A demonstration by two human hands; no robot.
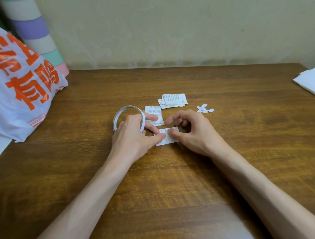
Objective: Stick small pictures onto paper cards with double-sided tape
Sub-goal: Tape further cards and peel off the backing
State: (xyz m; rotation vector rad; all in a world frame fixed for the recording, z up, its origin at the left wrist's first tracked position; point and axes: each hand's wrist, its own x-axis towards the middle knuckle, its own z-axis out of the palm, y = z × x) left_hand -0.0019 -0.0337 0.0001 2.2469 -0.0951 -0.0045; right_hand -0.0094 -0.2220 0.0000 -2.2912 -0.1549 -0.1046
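A small printed paper card (166, 137) lies flat on the wooden table (176, 183) in the middle of the view. My left hand (135, 135) has a thin white ring of double-sided tape (123, 110) looped around its fingers, and its thumb presses on the card's left part. My right hand (191, 130) has its thumb on the card's top, with the other fingers curled above. A second printed card (153, 113) lies just behind, partly under my left fingers. A small stack of printed cards (174, 100) sits farther back.
Several torn white backing scraps (205, 109) lie right of the stack. A white plastic bag with orange print (16, 83) fills the left side, with a striped pastel roll (38, 34) behind it. Folded white paper (314, 83) rests at the right edge. A wall bounds the table's far side.
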